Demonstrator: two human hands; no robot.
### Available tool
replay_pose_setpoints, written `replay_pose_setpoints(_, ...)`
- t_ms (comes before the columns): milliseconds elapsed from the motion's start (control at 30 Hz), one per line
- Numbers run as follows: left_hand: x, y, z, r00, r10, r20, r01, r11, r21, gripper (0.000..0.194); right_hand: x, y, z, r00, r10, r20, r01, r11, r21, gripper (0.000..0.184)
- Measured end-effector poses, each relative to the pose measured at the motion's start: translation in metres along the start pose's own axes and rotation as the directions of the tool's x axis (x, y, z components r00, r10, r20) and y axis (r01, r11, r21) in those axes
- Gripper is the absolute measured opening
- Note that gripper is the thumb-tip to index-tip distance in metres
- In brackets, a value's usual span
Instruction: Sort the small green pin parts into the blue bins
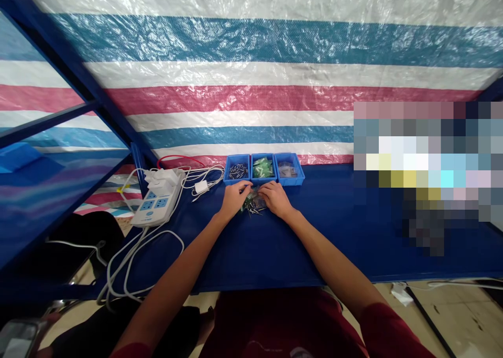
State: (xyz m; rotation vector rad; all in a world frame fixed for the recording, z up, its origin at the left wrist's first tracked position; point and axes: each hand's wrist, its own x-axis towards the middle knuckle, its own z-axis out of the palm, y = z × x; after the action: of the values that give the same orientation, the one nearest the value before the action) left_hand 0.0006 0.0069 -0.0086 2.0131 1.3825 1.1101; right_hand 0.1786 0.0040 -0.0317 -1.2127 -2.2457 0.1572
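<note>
A small mixed pile (255, 203) of dark screw-like pieces, green bits and clear packets lies on the blue table between my hands. My left hand (236, 198) is closed at the pile's left edge, thumb and forefinger pinched together near the front of the bins. At the right edge, my right hand (277, 198) has its fingers bent and drawn together over the clear packets. What either hand grips is too small to make out. Just behind stand three blue bins: the left bin (237, 181) holds screw-like pieces, the middle bin (264, 180) green packets, the right bin (291, 181) clear packets.
On the left, a white power strip (151, 208) with plugged-in adapters trails several white cables (131, 253). A white charger (201, 187) rests beside the left bin. Striped plastic sheeting (243, 101) hangs behind the table (259, 263). The right side is pixelated. Another person's hand holds a phone (19, 337) at lower left.
</note>
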Motion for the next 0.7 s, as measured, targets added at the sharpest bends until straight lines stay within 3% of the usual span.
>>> replay_pose_setpoints(200,0.001,0.003,-0.003,0.992,0.018,-0.123,-0.015,1.0,0.023,0.022,0.001,0.001,-0.008,0.999,0.032,-0.039,-0.031,0.999,0.012,0.021)
replay_pose_setpoints(333,0.002,-0.003,-0.002,0.999,-0.024,-0.034,0.025,0.999,0.024,0.018,-0.001,0.003,-0.004,1.0,-0.008,0.027,0.006,0.998,0.065,0.034)
replay_pose_setpoints(467,0.0,-0.002,0.001,0.999,-0.005,0.046,0.004,1.0,0.014,0.021,-0.001,0.003,0.001,0.999,-0.001,0.033,0.0,0.999,0.052,0.023)
replay_pose_setpoints(600,-0.001,0.006,-0.001,0.998,0.049,-0.042,-0.046,0.998,0.053,0.023,0.0,0.002,-0.004,0.997,0.012,-0.078,-0.005,0.996,0.088,0.022)
replay_pose_setpoints(700,-0.001,0.008,-0.004,0.983,0.066,-0.174,-0.054,0.996,0.072,0.025,0.001,0.002,-0.012,0.96,0.133,-0.248,-0.065,0.962,0.264,0.022)
